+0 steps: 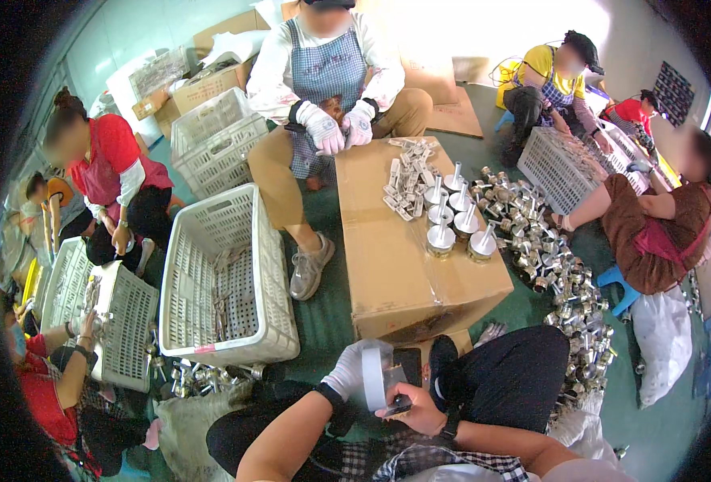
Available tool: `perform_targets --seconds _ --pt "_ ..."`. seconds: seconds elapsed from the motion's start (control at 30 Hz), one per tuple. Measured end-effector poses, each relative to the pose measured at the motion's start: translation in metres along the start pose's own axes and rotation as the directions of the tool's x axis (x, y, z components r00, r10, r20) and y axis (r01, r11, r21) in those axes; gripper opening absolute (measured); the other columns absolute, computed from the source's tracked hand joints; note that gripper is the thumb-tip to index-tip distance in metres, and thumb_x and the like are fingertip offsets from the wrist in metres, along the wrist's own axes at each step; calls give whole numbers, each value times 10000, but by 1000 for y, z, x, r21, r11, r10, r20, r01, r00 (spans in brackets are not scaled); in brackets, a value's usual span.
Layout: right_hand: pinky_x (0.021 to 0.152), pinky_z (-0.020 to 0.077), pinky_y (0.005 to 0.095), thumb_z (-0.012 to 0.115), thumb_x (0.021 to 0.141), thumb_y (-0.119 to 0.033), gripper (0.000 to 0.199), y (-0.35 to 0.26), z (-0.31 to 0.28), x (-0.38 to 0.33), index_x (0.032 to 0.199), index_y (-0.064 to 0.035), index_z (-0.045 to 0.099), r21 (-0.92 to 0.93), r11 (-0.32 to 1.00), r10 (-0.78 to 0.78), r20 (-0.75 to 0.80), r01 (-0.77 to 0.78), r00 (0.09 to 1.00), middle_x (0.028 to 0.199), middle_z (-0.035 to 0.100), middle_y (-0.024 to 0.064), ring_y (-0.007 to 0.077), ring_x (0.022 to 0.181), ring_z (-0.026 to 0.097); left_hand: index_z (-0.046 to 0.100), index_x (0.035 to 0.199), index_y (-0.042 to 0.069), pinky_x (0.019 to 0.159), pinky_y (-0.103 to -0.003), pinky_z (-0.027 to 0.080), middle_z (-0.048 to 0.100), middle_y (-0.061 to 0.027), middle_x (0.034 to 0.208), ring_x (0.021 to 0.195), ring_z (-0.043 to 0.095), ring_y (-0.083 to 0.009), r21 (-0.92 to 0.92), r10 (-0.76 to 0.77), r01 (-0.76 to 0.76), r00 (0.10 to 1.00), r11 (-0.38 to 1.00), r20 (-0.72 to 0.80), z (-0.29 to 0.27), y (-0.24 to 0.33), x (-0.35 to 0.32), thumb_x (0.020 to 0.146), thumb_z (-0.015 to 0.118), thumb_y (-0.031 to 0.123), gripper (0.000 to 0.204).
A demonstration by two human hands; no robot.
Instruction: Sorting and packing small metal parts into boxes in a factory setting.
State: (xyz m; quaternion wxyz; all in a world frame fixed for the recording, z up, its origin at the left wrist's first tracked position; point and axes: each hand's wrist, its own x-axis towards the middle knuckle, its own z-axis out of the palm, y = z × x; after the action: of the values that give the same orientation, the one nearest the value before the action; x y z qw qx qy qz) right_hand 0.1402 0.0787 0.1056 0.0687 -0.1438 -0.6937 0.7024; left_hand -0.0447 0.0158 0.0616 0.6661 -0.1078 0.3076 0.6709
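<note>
My left hand, in a white glove, is closed round the back of a white roll of tape above my lap. My right hand, bare, grips a dark piece with a metal-looking plate beside the roll; it may be a tape dispenser, but I cannot tell for sure. Just ahead stands a brown cardboard box. On its top are several round metal parts with upright stems and a heap of small flat silvery pieces.
Stemmed metal parts lie piled on the floor to the right. A white plastic crate stands at the left, with a few pieces inside. Across the box sits a person in gloves. Other people work by crates on both sides. A white sack lies right.
</note>
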Motion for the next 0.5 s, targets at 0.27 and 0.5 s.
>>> perform_targets --seconds 0.27,0.5 --pt "608 414 218 763 696 -220 286 3 0 3 791 -50 554 -111 991 -72 -10 70 997 718 547 6 63 680 500 578 929 -62 638 -331 469 603 -139 782 681 558 -250 -20 -3 4 998 1000 63 -9 -2 5 774 531 153 269" --pt "609 416 224 765 694 -222 294 1 -1 3 792 -49 549 -99 992 -82 -16 80 996 709 533 2 65 674 489 577 888 -44 562 -345 448 555 -128 669 560 509 -243 52 81 -76 991 996 -103 8 -4 3 823 458 211 289"
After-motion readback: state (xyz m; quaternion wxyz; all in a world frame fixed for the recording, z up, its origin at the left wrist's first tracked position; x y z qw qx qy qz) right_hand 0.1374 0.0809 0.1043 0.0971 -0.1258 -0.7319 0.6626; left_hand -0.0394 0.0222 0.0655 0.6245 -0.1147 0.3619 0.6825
